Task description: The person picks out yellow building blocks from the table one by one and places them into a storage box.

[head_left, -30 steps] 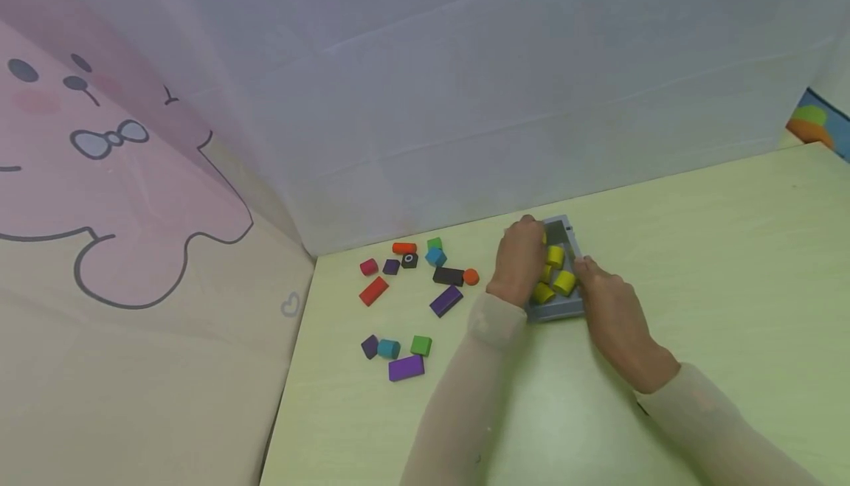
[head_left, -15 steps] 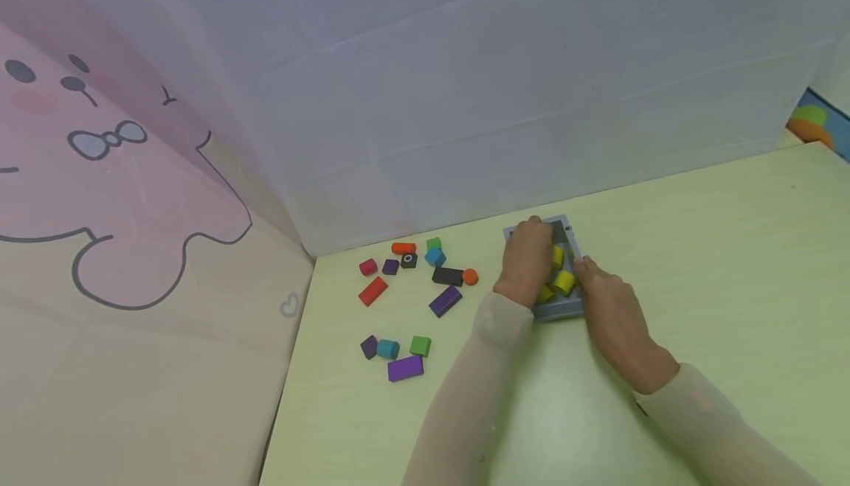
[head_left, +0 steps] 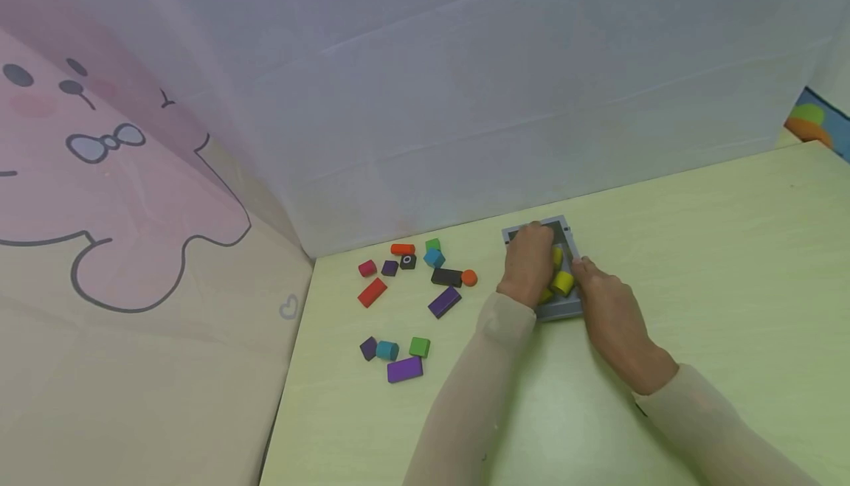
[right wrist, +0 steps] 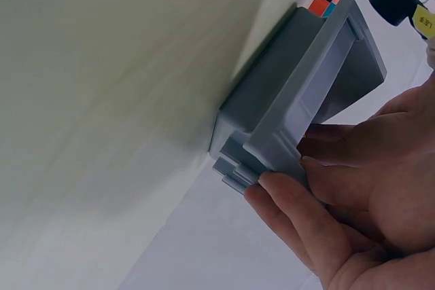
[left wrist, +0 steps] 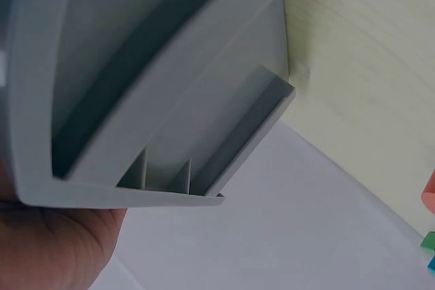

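Note:
A grey plastic bin [head_left: 558, 310] with several yellow cylinder blocks [head_left: 564, 282] in it stands on the table. My left hand [head_left: 529, 265] reaches down into its left side, over the blocks. The fingertips are hidden, so whether they hold a block does not show. With my right hand [head_left: 617, 324] I grip the bin's right rim. In the right wrist view, the right hand's fingers [right wrist: 292, 215] lie along the outside of the bin [right wrist: 272, 86]. The left wrist view shows the bin's outer wall [left wrist: 224, 93] up close, its inside out of sight.
Left of the bin, loose blocks lie scattered: a dark purple bar [head_left: 444, 301], a black bar [head_left: 447, 277], a red bar [head_left: 372, 293], a green cube [head_left: 420, 346], a bright purple bar [head_left: 404, 369] and several others. A hanging cloth [head_left: 498, 125] borders the table's back.
My left hand has shifted slightly right over the bin, covering more of the yellow blocks and uncovering the far left corner. The right hand stays on the rim.

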Demonstrator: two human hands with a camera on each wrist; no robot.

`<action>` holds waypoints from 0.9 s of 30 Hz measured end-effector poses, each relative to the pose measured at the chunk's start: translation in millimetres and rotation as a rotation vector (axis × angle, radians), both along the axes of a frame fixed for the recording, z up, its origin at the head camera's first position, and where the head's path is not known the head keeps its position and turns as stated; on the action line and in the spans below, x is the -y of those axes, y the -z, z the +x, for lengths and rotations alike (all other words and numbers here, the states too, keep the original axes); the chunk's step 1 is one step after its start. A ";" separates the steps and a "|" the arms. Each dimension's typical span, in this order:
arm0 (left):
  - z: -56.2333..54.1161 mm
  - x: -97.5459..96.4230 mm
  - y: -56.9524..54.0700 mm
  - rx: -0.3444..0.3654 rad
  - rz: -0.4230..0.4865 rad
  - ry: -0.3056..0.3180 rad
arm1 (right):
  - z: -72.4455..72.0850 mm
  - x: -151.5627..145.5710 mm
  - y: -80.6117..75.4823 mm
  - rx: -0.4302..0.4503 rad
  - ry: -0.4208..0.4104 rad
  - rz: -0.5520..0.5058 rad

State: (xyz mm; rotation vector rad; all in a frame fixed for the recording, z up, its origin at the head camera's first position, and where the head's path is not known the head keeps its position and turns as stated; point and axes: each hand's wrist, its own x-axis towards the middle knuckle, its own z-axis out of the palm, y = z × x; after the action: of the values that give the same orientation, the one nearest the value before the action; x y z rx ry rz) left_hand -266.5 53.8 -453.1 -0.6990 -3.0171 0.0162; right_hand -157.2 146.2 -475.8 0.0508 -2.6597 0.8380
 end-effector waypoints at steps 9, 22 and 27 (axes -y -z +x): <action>-4.2 -2.5 4.2 0.001 -0.006 0.016 | 0.0 0.1 1.4 0.001 0.003 -0.004; -7.2 -7.8 6.9 0.000 0.013 0.028 | -1.7 -0.5 3.5 -0.017 -0.006 0.009; -5.9 -8.5 7.1 0.014 0.009 0.023 | -1.9 -0.2 4.4 -0.020 -0.008 0.009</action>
State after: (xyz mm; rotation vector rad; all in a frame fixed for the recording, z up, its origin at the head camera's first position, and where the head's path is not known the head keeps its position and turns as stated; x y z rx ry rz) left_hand -272.3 62.4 -460.3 -0.7358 -3.0200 -0.0033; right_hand -159.1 146.4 -480.2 0.0724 -2.6460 0.8244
